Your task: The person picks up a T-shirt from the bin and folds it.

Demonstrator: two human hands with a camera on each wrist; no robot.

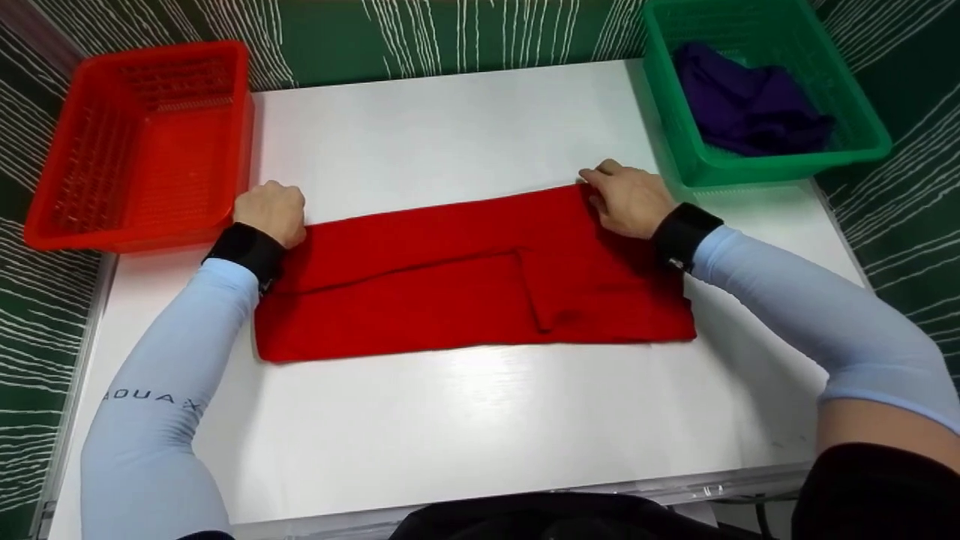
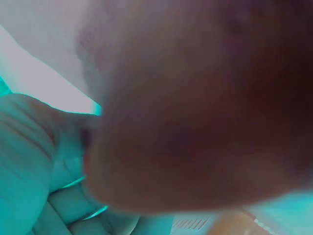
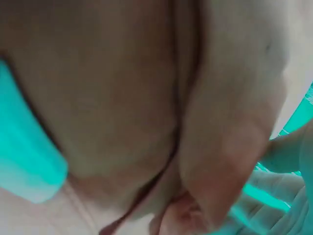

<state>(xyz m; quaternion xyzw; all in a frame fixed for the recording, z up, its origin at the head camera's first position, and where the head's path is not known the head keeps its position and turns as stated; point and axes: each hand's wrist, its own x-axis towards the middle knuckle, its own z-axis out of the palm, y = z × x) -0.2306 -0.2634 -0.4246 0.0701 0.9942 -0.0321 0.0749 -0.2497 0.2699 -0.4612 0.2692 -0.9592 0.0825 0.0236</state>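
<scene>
The right hand (image 1: 630,195) pinches the far edge of the red cloth (image 1: 420,300) near its right corner, the gap between thumb and forefinger nearly closed on the fabric. The left hand (image 1: 271,210) is curled like a fist round the cloth's far left corner, knuckles up. Its fingertips are hidden in the head view, and the left wrist view is too blurred to show exactly how they hold.

The red cloth lies on the white table (image 1: 480,420), in front of the person. Its long axis runs left to right, the far edge slanting so that its right end sits farther away than its left. A fold line crosses it lengthwise, then turns toward the near edge right of the middle.

Black bands (image 1: 244,251) circle both wrists, above light blue sleeves (image 1: 810,315). Just beside the left hand stands the red basket (image 1: 187,150). The green basket (image 1: 795,169) stands beyond the right hand, with a crumpled purple cloth (image 1: 750,105) inside. Behind the table is a green wall (image 1: 330,45) with white streaks.
</scene>
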